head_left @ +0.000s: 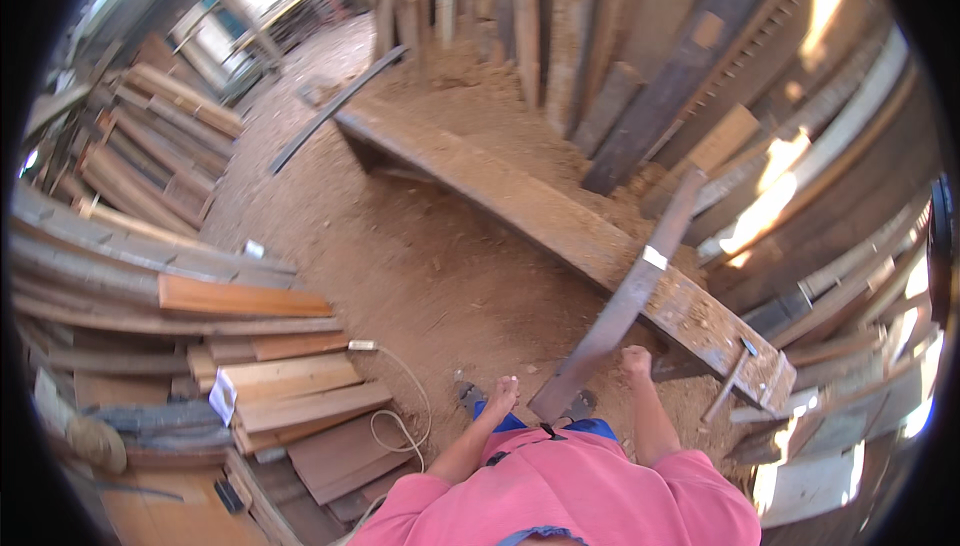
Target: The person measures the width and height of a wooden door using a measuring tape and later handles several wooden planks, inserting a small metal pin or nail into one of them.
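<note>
A long dark-brown plank [608, 331] lies aslant over a low dusty wooden bench [480, 171], its near end close to my waist. It bears a small white patch near the middle. My left hand [503, 394] is raised to the left of the plank's near end, fingers curled, apart from the wood. On the other side my right hand [635, 362] is closed like a fist, a little off the plank's edge. Nothing shows in either hand. A hammer [735, 376] leans at the bench's right end, its handle pointing down toward the ground.
Stacked boards [300, 391] lie to my left, with a pale cord [425, 406] looping beside them. Tall planks [690, 66] lean behind the bench. Sawdust [440, 291] covers the ground. A dark narrow strip [340, 106] rests across the bench's far end.
</note>
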### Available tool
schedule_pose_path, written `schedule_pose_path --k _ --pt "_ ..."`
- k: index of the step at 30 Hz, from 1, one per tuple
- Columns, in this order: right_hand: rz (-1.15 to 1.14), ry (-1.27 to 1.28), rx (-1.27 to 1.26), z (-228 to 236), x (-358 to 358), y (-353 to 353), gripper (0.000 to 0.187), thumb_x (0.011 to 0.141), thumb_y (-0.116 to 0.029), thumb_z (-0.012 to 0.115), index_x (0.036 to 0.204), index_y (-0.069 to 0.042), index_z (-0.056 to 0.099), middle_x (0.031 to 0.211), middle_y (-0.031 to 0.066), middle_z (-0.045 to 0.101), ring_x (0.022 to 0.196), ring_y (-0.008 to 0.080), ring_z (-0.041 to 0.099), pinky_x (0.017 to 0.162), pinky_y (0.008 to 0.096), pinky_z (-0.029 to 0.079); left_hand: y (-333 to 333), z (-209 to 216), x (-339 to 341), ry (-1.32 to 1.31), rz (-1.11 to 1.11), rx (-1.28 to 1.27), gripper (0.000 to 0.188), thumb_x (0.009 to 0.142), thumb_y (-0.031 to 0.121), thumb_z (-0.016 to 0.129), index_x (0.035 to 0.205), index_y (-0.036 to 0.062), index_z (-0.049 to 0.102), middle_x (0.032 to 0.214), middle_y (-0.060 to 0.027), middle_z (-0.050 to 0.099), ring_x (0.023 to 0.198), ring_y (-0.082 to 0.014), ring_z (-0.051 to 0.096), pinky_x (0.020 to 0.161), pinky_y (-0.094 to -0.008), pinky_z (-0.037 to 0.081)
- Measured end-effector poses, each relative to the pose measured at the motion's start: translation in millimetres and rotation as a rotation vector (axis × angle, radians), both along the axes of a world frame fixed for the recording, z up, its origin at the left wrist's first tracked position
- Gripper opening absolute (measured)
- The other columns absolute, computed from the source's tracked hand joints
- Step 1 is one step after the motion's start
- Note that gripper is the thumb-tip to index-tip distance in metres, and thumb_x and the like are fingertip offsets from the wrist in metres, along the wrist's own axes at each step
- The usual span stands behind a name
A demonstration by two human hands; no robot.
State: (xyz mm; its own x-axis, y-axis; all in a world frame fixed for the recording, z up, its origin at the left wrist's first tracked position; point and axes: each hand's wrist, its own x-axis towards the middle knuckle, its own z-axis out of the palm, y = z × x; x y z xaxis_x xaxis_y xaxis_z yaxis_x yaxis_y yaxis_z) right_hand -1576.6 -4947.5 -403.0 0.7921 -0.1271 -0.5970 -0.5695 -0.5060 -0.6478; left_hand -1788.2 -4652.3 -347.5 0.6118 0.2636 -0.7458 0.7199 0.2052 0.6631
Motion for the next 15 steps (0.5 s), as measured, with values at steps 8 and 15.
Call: schedule_pose_path --k 8,15 --pt "0.175 -0.579 -0.439 77 13 40 0.022 0.080 -0.009 0.058 0.098 0.004 0.061 0.089 0.0241 0.061 0.088 0.0401 0.057 0.080 0.0462 0.045 109 -26 -72 0.202 -0.351 0.303 0.052 0.094 0.044 0.043 0.114 -0.0013 0.058 0.118 -0.0276 0.058 0.114 -0.0434 0.054 0.096 -0.0471 0.042" --pt "0.533 -0.643 -0.079 174 -14 263 0.021 0.084 -0.011 0.055 0.095 0.005 0.064 0.093 0.0236 0.064 0.091 0.0365 0.061 0.084 0.0431 0.047 213 8 -172 0.364 -0.200 0.222 0.046 0.090 0.042 0.051 0.104 -0.0006 0.062 0.105 -0.0240 0.064 0.101 -0.0332 0.062 0.087 -0.0425 0.045"
